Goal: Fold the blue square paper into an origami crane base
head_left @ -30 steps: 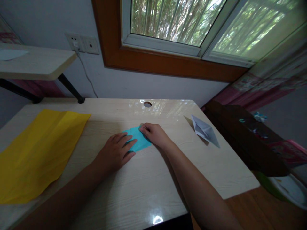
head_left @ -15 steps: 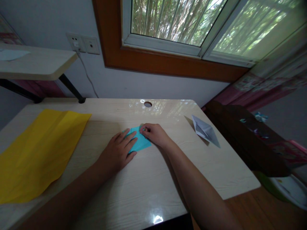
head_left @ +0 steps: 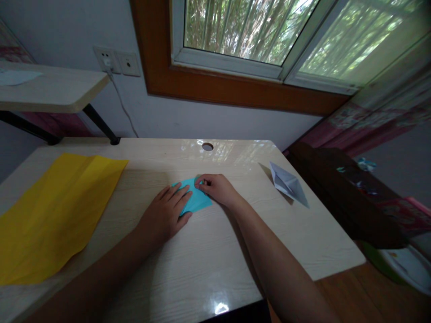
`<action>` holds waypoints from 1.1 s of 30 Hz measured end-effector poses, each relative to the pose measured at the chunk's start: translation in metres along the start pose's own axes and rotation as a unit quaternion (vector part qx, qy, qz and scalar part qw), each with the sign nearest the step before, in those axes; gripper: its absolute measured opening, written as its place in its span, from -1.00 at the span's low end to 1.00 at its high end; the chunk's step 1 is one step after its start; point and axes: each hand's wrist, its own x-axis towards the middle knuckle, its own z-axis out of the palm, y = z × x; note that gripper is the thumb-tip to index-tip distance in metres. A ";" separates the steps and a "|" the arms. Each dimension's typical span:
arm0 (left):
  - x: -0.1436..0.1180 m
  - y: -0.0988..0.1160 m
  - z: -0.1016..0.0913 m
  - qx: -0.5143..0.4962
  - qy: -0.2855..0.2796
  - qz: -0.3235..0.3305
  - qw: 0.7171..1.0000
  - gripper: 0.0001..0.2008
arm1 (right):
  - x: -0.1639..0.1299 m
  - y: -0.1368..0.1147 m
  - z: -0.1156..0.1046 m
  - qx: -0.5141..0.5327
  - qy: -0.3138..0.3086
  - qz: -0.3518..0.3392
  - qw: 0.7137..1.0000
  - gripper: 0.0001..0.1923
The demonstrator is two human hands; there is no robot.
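The person's left hand lies flat on the wooden desk, palm down, with its fingers stretched out and loosely spread. The fingertips rest on the left part of a small piece of turquoise paper and press it against the desktop; the hand grips nothing.

The right hand sits just beside it, at the far right edge of the same paper. Its fingers are curled in, and thumb and forefinger are drawn close together at the paper's upper corner, apparently pinching a fold there; the exact contact is too small to make out. The two hands are nearly touching, with the paper between and partly under them.

The turquoise paper lies flat near the middle of the desk, a little toward the far edge, below a round cable hole in the desktop.

To the left, well apart from the hands, a large creased yellow sheet is spread over the desk. To the right, near the desk's right edge, stands a folded grey-white paper shape. Behind the desk are a wall with sockets and a window.
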 end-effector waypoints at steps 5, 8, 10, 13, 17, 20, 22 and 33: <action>0.000 0.000 0.000 -0.011 0.007 -0.006 1.000 -0.47 | -0.001 0.000 -0.001 0.006 0.002 -0.004 1.000 -0.83; 0.000 0.000 -0.001 -0.007 0.009 -0.007 1.000 -0.48 | -0.001 0.000 -0.001 0.001 0.003 -0.007 1.000 -0.83; 0.000 0.000 -0.002 -0.004 0.008 -0.009 1.000 -0.49 | -0.001 0.000 -0.001 -0.010 0.004 -0.007 1.000 -0.84; 0.000 0.000 -0.001 -0.006 0.011 -0.010 1.000 -0.49 | 0.000 -0.002 0.001 -0.027 0.013 -0.004 1.000 -0.85; 0.000 -0.001 0.000 -0.012 0.013 -0.018 1.000 -0.50 | 0.000 -0.005 0.003 -0.040 0.024 0.006 0.999 -0.88; 0.000 -0.002 0.001 -0.016 0.011 -0.019 1.000 -0.50 | 0.001 -0.009 0.004 -0.050 0.027 0.019 0.998 -0.89; -0.001 -0.003 0.001 -0.020 0.015 -0.016 1.000 -0.51 | 0.001 -0.012 0.004 -0.062 0.027 0.027 0.997 -0.90; -0.002 -0.012 -0.004 -0.037 0.004 0.000 0.999 -0.49 | -0.006 -0.026 0.015 -0.239 0.041 0.018 0.970 -0.81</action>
